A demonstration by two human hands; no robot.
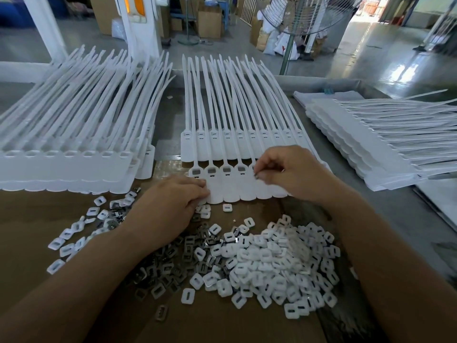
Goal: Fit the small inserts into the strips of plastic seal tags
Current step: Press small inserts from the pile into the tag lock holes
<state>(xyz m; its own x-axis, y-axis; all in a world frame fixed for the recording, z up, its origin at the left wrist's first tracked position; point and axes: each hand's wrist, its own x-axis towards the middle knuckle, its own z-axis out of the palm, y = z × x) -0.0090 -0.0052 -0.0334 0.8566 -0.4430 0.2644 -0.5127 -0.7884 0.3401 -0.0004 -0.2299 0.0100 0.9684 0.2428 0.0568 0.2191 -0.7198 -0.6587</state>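
Note:
A white strip of seal tags [231, 188] lies in front of me on brown cardboard, its tails running away from me over a second strip [222, 144]. Several of its left pockets show grey metal inserts. My left hand [170, 206] rests on the strip's lower left corner with fingers loosely curled. My right hand [289, 172] pinches a small metal insert [257, 175] at a pocket near the strip's middle. Loose metal inserts [183, 256] and white plastic caps [279, 263] are heaped near my wrists.
A tall stack of tag strips [66, 167] sits at the left, another stack [366, 154] at the right. More scattered caps [71, 233] lie at the lower left. A standing fan [291, 26] and cardboard boxes are beyond the table.

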